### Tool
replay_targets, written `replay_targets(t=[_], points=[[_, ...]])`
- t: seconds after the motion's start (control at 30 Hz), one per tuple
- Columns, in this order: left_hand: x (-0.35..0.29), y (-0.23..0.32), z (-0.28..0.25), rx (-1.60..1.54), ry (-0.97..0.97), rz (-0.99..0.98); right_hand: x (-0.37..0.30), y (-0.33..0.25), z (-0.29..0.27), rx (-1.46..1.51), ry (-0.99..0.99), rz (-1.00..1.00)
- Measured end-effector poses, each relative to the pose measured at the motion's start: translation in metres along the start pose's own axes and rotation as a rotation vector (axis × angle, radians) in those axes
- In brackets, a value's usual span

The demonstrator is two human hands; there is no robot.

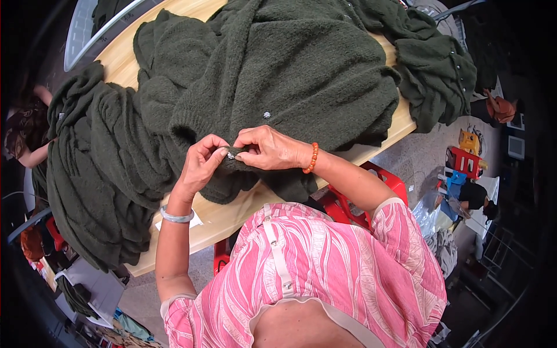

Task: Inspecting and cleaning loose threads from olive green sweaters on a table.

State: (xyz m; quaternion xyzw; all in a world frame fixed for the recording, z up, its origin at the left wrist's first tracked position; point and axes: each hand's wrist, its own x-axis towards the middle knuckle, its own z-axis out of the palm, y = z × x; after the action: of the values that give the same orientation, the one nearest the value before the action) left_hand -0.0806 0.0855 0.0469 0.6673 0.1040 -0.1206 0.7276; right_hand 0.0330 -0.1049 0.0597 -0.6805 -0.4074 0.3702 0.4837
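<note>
A pale wooden counter (223, 220) carries a heap of dark green fuzzy knitted garments. One large dark green knitted cardigan (290, 69) lies spread across the middle, its length running from the near edge of the counter up toward the far end. To the left a thick pile of folded dark green knitwear (98, 168) hangs over the counter's edge, and more of the same knitwear (435, 64) is bunched at the far right corner. A small white slip of paper (194, 220) shows on the bare wood just beside the left forearm.

At the cardigan's near hem, the left hand (200, 165) and right hand (270, 148) meet almost touching. The fingers of both are closed in a pinch on the ribbed edge, with a small shiny silver button (231, 155) caught between the fingertips. A second silver button (267, 115) sits on the cardigan just above the right hand. The left wrist wears a pale bangle (176, 217), the right an orange bead bracelet (313, 158).

A red plastic stool (377, 180) stands below the counter's edge. Another person's arm (35, 156) shows at the far left.
</note>
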Motion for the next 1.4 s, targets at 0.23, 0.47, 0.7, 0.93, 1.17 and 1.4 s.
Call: replay_targets(t=[0.23,0.47,0.7,0.93,1.17,1.4], points=[[-0.003,-0.003,-0.002,0.055,-0.034,0.032,0.0,-0.006,-0.001,0.014,-0.029,-0.023],[-0.002,-0.001,0.001,0.125,0.004,0.109,0.003,-0.005,0.002,-0.12,0.012,-0.113],[-0.009,0.002,0.0,0.069,-0.008,0.054,0.003,-0.004,0.001,-0.067,-0.051,-0.172],[-0.015,0.012,0.024,0.809,0.509,0.558,-0.003,-0.005,0.007,0.018,-0.021,-0.109],[-0.043,-0.018,0.069,-0.103,0.634,0.202,-0.007,0.001,0.017,0.03,0.077,-0.152],[-0.043,-0.025,0.07,0.049,0.684,0.251,-0.009,0.002,0.027,-0.156,0.15,-0.28]])
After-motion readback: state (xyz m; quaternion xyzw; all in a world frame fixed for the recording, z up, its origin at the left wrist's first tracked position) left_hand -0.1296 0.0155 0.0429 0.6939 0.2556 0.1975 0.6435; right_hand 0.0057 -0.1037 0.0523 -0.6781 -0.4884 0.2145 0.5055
